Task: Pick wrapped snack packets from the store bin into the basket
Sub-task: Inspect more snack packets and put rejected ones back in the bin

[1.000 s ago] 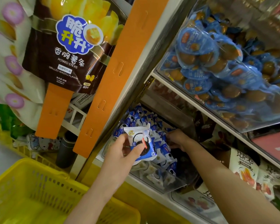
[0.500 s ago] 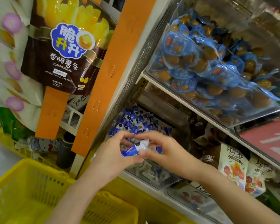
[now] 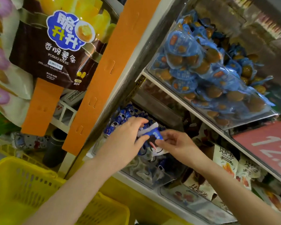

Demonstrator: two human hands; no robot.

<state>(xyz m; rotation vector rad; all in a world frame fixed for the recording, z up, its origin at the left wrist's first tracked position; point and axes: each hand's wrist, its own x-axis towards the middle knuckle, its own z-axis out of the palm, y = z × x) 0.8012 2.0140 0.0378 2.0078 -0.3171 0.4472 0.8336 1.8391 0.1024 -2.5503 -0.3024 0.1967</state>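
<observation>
A clear store bin (image 3: 146, 177) on the lower shelf holds several blue-and-white wrapped snack packets (image 3: 120, 116). In front of it my left hand (image 3: 125, 140) pinches blue-and-white snack packets (image 3: 150, 134) between thumb and fingers. My right hand (image 3: 175, 143) meets them from the right, its fingertips pinching the packets' right end and lower edge. A yellow basket (image 3: 23, 189) sits at the lower left, below my left forearm.
An orange upright strip (image 3: 104, 70) borders the shelf on the left, with a hanging brown potato-sticks bag (image 3: 55, 54) beside it. Above is a bin of blue packs with brown eggs (image 3: 209, 70). White-and-brown snack bags (image 3: 225, 164) and a red price sign (image 3: 269, 148) lie right.
My right hand came out of the bin and joined my left hand at the packet. The packets now show wider between both hands, and the view has tilted slightly.
</observation>
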